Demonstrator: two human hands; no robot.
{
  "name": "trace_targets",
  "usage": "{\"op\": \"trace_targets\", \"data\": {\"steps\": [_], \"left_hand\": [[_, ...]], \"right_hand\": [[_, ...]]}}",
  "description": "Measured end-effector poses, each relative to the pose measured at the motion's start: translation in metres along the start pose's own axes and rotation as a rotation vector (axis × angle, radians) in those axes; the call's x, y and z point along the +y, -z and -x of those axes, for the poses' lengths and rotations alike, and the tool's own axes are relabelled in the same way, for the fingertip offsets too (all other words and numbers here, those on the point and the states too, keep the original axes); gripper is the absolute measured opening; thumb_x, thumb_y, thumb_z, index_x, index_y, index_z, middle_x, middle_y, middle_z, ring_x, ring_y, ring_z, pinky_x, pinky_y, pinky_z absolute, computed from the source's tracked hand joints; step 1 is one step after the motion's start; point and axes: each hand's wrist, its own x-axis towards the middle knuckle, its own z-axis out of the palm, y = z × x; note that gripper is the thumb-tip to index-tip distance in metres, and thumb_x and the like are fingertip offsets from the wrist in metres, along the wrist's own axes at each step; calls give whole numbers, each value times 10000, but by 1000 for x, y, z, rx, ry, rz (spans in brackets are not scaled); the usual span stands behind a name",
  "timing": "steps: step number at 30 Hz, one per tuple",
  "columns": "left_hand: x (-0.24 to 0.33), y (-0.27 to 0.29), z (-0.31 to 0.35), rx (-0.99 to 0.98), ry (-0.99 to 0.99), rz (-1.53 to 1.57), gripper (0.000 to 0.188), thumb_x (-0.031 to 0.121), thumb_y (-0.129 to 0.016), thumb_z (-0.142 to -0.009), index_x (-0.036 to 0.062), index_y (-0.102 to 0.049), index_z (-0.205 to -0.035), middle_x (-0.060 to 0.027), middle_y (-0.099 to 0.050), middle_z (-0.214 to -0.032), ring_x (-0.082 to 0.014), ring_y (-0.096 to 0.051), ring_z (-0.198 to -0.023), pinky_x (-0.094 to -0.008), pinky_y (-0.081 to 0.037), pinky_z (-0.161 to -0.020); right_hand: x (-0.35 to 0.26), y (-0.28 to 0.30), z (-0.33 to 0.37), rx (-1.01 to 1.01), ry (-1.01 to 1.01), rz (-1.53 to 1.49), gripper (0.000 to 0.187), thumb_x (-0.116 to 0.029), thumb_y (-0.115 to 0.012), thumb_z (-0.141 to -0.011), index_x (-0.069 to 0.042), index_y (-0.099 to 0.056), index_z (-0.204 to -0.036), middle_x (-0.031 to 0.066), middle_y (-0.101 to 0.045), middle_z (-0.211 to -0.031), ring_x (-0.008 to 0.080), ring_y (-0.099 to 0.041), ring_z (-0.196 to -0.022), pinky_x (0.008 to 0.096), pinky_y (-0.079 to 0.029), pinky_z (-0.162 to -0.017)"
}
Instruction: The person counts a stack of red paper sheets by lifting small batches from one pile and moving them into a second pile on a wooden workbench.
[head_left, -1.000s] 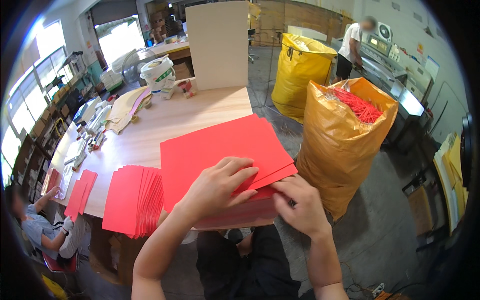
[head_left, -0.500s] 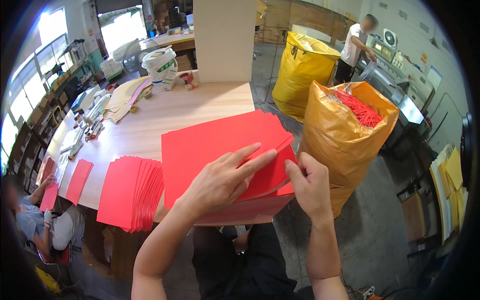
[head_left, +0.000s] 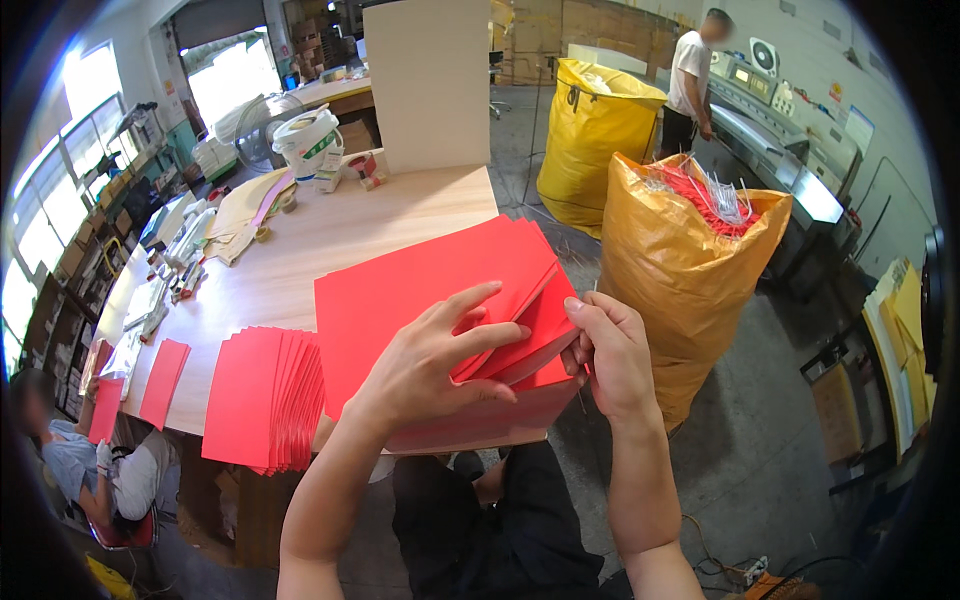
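Observation:
A thick stack of red paper sheets (head_left: 410, 270) lies at the table's near right corner. Over its right part, my left hand (head_left: 425, 355) is open, fingers and thumb spread, with fingertips at the edge of the upper sheets. My right hand (head_left: 612, 350) pinches the right corner of several red sheets, bending them up so that a gap shows under the top ones. Its lower fingers are partly hidden behind the sheets. Left of the stack, a fanned pile of red sheets (head_left: 245, 390) rests on the table's near edge, beside a narrower red pile (head_left: 163, 385).
The wooden table (head_left: 400, 210) also bears a white bucket (head_left: 308, 140), tape rolls and brown paper (head_left: 235, 215). An upright pale board (head_left: 428, 90) stands behind. Orange (head_left: 680, 290) and yellow sacks (head_left: 590, 140) stand right. One co-worker (head_left: 75, 450) sits left; another (head_left: 690, 80) stands at a machine.
My left thumb and fingers have spread wider, and my right hand has bent the sheet corner further up. Pale strips now lie on the orange sack's red contents. The standing co-worker's arm has lowered.

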Motion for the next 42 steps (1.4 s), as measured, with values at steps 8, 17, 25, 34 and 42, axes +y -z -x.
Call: {"op": "trace_targets", "data": {"steps": [8,17,25,34,42], "left_hand": [[-3,-2,-1,-10,19,42,622,181,-982,-724,194,-786,-1314,-166,-628,-1523,-383,-700,-1285,-492,-609,-1052],[-7,-2,0,5,28,117,635,145,-978,-726,187,-782,-1329,-172,-635,-1516,-379,-707,-1278,-490,-612,-1052],[-2,-4,-1,26,-1,-47,481,62,-793,-903,184,-769,-1368,-202,-602,-1560,-389,-722,-1252,-472,-616,-1036],[5,0,-3,12,-19,-23,414,184,-909,-836,154,-790,-1232,-195,-576,-1586,-400,-708,-1275,-486,-612,-1050],[-1,-2,-1,21,-3,21,540,199,-991,-708,155,-800,-1211,-153,-624,-1531,-374,-716,-1270,-483,-621,-1035]], "right_hand": [[-1,8,0,-59,22,70,314,-222,-624,-1110,-79,-651,-832,-57,-560,-670,28,-502,-562,223,-376,-501],[-5,16,-1,-130,67,169,382,-336,-624,-1144,-66,-648,-874,-73,-573,-716,-2,-480,-617,221,-373,-536],[17,12,-1,7,351,468,401,-266,-659,-1116,-30,-590,-799,-69,-529,-688,16,-411,-655,260,-346,-547],[3,5,-1,-33,32,-17,386,-200,-636,-1098,-94,-582,-730,-27,-531,-606,76,-509,-527,260,-400,-509],[6,12,0,-51,35,42,355,-210,-639,-1104,-85,-608,-774,-40,-531,-627,56,-504,-565,250,-397,-542]]}}
